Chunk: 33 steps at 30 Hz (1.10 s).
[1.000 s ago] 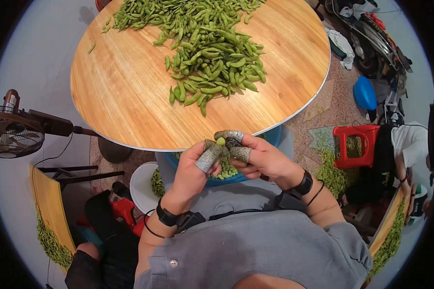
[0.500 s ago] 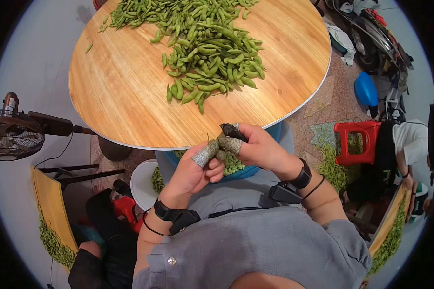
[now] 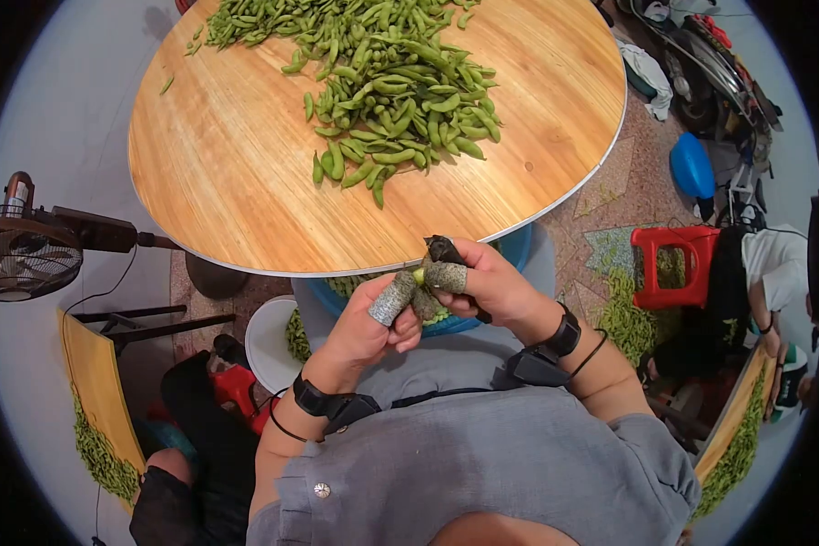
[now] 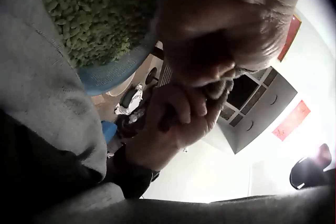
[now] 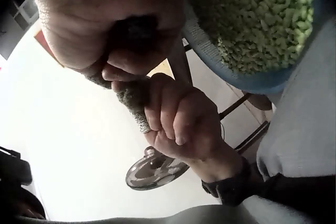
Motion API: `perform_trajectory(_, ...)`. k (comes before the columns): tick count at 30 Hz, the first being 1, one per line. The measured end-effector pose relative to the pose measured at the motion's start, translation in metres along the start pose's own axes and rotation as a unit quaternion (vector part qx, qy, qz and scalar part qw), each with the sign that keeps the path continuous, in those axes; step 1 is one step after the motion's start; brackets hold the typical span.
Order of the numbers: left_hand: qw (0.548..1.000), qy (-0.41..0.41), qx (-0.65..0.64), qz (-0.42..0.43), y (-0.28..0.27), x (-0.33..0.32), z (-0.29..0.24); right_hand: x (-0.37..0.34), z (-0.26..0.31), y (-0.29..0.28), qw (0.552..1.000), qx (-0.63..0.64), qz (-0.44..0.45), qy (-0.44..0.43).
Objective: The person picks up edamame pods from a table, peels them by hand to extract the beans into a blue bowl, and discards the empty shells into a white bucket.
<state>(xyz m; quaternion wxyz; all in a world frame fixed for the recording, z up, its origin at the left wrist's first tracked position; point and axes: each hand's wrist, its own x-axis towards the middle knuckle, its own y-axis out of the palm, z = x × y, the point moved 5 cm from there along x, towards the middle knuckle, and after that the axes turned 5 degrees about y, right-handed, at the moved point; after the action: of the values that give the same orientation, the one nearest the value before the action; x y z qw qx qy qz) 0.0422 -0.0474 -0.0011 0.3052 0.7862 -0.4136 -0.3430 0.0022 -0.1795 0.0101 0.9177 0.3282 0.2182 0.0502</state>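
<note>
Whereas half a second earlier we could see no bright green at the tips of the grey-wrapped thumbs [image 3: 446, 277], we now find a small green piece [image 3: 419, 276] showing between them, just in front of the near edge of the round worktop [image 3: 227, 173]. Meeting tip to tip, the left hand [image 3: 364, 320] and the right hand [image 3: 487, 282] pinch it narrowly; what their curled fingers hide we cannot tell. We judge it to be a pod, or a bean emerging from one, so that shelling appears under way on this piece but unfinished. Partly under the worktop's near edge, the blue basin [image 5: 244, 83] holds many shelled beans [image 5: 262, 29]. On the worktop, the heap of pods [image 3: 391, 109] looks undisturbed, and we infer that much work remains.
</note>
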Motion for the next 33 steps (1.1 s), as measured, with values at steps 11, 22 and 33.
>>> perform_trajectory(11,0.866,0.186,0.457,-0.082,-0.009,-0.003,-0.016,-0.019,0.014,0.020,0.713,-0.586,-0.156,-0.351)
perform_trajectory(22,0.724,0.265,0.635,0.055,0.014,-0.009,-0.008,-0.024,-0.020,-0.015,0.927,-0.304,-0.119,-0.182)
perform_trajectory(33,0.673,0.286,0.682,0.027,0.009,-0.011,-0.009,-0.010,-0.034,-0.020,0.993,-0.025,-0.094,0.073)
